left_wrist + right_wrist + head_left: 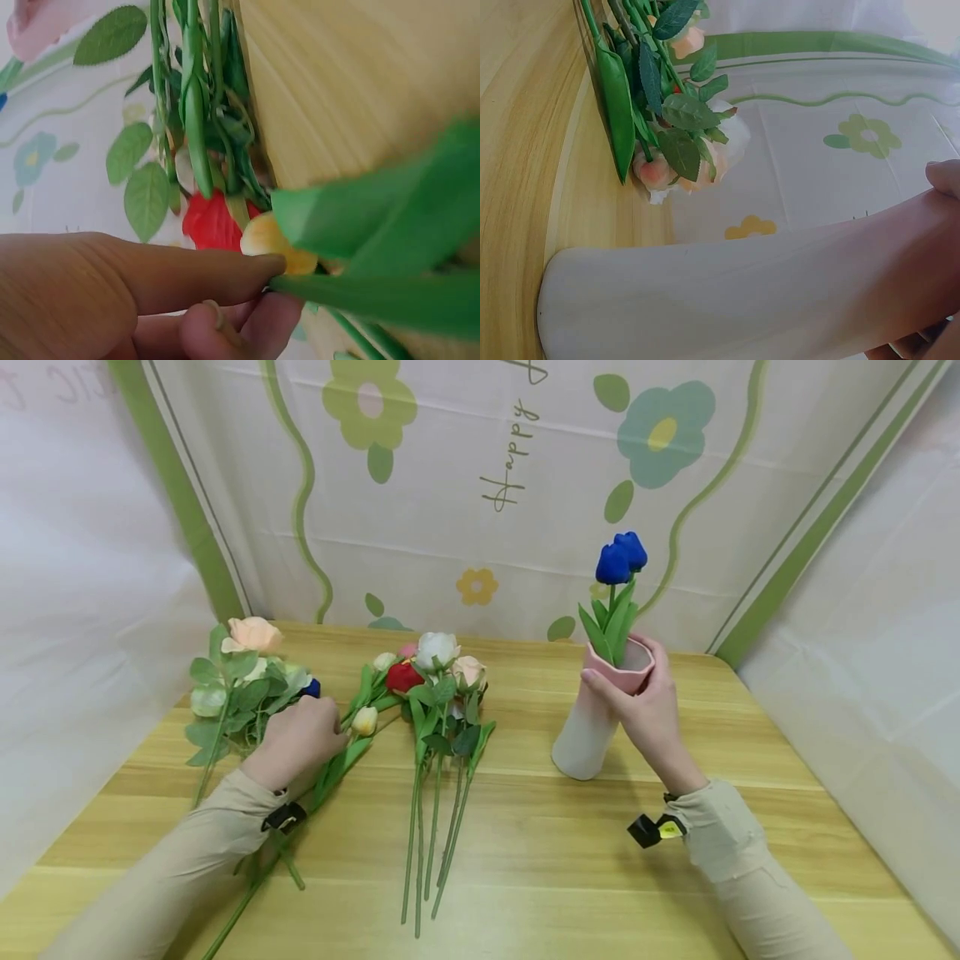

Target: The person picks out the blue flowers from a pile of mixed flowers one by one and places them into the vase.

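On the right, my right hand [651, 714] grips a pink-and-white vase [588, 731] near its rim, thumb on the front and fingers round the far side. The vase's base is at the table top in the right wrist view. Two blue tulips [613, 564] with green leaves stand in its mouth. Over the flowers at left, my left hand [300, 735] pinches the tip of a green tulip leaf [360, 300] between thumb and fingers. A pale yellow tulip head [365, 720] lies just right of that hand, and a blue bloom [311, 687] peeks out behind it.
A bunch with a red rose [405, 677], a white rose [437, 650] and a peach rose [469, 671] lies mid-table, stems toward me. Farther left is a leafy pile with a peach rose [252, 634]. A printed curtain [435, 518] hangs behind the wooden table [525, 860].
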`<state>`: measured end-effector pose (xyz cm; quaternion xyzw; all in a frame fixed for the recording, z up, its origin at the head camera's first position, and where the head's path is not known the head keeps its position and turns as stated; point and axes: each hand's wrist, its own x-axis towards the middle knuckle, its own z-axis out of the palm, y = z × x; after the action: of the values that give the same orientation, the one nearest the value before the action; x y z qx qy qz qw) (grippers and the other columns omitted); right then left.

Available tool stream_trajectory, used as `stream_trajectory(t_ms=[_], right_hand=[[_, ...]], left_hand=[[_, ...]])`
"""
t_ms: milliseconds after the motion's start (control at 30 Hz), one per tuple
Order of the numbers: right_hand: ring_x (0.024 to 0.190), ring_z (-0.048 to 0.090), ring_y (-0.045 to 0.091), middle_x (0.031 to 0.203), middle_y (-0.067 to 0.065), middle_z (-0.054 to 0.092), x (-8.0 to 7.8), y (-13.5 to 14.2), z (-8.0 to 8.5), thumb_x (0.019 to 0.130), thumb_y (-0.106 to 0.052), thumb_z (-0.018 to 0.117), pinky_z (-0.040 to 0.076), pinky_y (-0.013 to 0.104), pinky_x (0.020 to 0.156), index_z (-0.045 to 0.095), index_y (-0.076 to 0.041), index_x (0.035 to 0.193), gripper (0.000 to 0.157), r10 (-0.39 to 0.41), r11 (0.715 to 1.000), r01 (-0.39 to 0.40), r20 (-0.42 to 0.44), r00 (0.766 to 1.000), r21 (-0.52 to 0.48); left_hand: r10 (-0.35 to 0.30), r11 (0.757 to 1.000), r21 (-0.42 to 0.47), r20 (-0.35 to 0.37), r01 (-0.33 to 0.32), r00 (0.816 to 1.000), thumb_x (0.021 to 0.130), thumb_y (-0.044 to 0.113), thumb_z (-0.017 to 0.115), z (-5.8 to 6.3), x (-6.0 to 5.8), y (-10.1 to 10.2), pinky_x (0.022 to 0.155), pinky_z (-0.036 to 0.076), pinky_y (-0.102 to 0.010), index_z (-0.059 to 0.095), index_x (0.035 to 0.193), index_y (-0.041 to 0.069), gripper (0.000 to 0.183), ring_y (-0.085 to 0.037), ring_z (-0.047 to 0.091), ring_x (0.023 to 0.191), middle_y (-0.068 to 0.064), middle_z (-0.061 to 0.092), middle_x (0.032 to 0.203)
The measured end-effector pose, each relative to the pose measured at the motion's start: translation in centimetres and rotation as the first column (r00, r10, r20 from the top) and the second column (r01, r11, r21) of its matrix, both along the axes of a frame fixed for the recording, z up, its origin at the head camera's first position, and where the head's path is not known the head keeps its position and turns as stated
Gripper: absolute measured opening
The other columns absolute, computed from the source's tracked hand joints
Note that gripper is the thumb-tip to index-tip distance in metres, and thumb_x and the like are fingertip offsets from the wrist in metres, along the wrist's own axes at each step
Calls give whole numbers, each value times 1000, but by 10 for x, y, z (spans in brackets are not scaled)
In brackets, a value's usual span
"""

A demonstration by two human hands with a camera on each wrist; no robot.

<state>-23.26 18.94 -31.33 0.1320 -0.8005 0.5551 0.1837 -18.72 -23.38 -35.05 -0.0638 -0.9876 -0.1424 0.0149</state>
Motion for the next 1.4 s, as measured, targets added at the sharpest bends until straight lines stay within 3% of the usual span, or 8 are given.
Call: stream_trajectory(t_ms=[167,367,633,800,1000,1200,1400], right_hand=[[114,50,22,134,14,46,6,-4,6,84,-20,80,46,27,86,34,-6,146,78,0,1000,0,5,1000,4],[114,50,20,136,10,45,-7,4,-6,83,-21,81,47,27,86,33,-10,147,81,-7,1000,7,14,1000,5],[114,49,20,136,10,45,-10,6,-9,83,-21,81,47,28,86,33,-11,148,81,-6,1000,6,4,1000,7],[113,50,19,134,10,46,-1,1,-1,83,-20,81,47,27,86,34,-9,146,80,1,1000,-1,2,1000,4],[112,50,23,133,15,46,13,-8,12,85,-18,79,47,25,85,35,-3,145,77,10,1000,-10,-11,1000,2],[112,50,20,134,11,46,0,0,1,83,-20,81,47,26,85,34,-8,146,79,3,1000,-3,-1,1000,-3],[113,50,20,135,9,46,-11,7,-10,82,-21,82,47,27,86,34,-12,147,82,3,1000,-3,-4,1000,-10]], left_hand=[[27,1000,5,-58,-27,998,89,11,63,1,4,9,39,20,-25,31,49,19,52,-9,21,44,9,15,52],[28,999,48,-104,-23,994,88,5,56,2,6,18,41,15,-25,28,49,21,50,-9,15,47,9,12,53],[22,996,85,-152,-9,988,91,10,59,2,7,23,40,15,-24,33,48,20,51,-9,18,44,9,15,51],[29,994,112,-156,-12,987,91,13,61,7,9,25,39,21,-26,48,49,19,44,-10,28,43,8,27,49],[27,989,147,-116,-10,993,92,17,63,14,12,26,38,30,-28,71,67,13,27,-12,41,45,5,47,52],[-86,975,195,-111,106,990,91,19,68,10,11,35,48,45,-31,76,79,11,17,-9,52,50,6,64,65],[-167,960,202,-134,192,977,91,19,70,-2,9,49,52,47,-29,75,77,11,16,-5,52,50,7,64,67]])
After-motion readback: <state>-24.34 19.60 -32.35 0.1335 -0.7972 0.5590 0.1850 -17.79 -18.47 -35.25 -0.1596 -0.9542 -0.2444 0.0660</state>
